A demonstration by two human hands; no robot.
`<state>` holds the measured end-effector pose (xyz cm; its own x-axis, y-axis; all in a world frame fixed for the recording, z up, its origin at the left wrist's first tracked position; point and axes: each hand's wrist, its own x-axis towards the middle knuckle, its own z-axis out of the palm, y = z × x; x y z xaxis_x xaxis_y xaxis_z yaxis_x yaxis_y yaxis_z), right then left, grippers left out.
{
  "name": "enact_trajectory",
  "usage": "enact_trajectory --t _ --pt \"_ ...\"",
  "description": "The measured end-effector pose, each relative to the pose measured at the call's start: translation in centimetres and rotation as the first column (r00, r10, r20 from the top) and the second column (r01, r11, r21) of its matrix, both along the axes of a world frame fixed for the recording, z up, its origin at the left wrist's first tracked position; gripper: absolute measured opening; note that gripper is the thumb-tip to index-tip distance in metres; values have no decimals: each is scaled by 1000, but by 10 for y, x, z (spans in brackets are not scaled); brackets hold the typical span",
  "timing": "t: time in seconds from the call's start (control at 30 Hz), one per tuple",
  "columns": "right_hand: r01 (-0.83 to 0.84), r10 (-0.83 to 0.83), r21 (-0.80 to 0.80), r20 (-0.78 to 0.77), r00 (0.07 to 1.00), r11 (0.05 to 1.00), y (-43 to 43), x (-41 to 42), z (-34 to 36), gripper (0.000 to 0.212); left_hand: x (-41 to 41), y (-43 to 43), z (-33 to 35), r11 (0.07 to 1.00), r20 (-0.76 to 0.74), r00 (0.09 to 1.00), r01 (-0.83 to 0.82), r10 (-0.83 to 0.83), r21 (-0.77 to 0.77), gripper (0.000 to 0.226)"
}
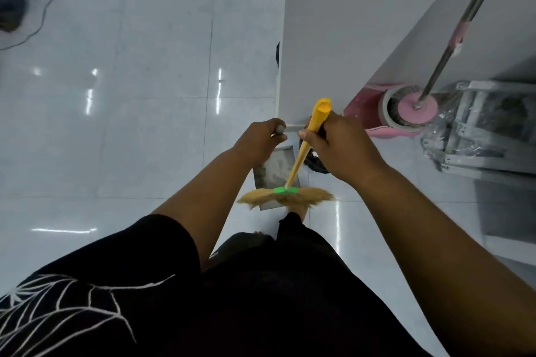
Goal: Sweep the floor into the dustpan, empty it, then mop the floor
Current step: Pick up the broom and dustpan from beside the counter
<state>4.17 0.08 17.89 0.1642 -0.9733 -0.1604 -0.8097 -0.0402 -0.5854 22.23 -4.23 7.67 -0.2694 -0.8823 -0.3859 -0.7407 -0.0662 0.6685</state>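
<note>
Now | my left hand (pixel 258 142) grips dustpan (pixel 271 174), my right hand (pixel 339 148) grips broom (pixel 300 155) | I should press lip flat to floor (pixel 145 124), sweep short.

Open floor (pixel 116 130) spreads left of the left grip (pixel 258 142); a wall (pixel 319 52) stands just beyond, mop bucket (pixel 365 109) near the right grip (pixel 339 148).

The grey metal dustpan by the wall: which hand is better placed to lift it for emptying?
Probably left: the left hand grips the handle of the grey metal dustpan, while the right hand holds the yellow-handled straw broom.
</note>
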Motion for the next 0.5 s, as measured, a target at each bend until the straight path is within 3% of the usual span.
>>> enact_trajectory --t 0.5 --pt "142 -147 141 27 989 980 -83 -13 -87 25 -19 -93 -88 994 50 999 16 -22 107 28"
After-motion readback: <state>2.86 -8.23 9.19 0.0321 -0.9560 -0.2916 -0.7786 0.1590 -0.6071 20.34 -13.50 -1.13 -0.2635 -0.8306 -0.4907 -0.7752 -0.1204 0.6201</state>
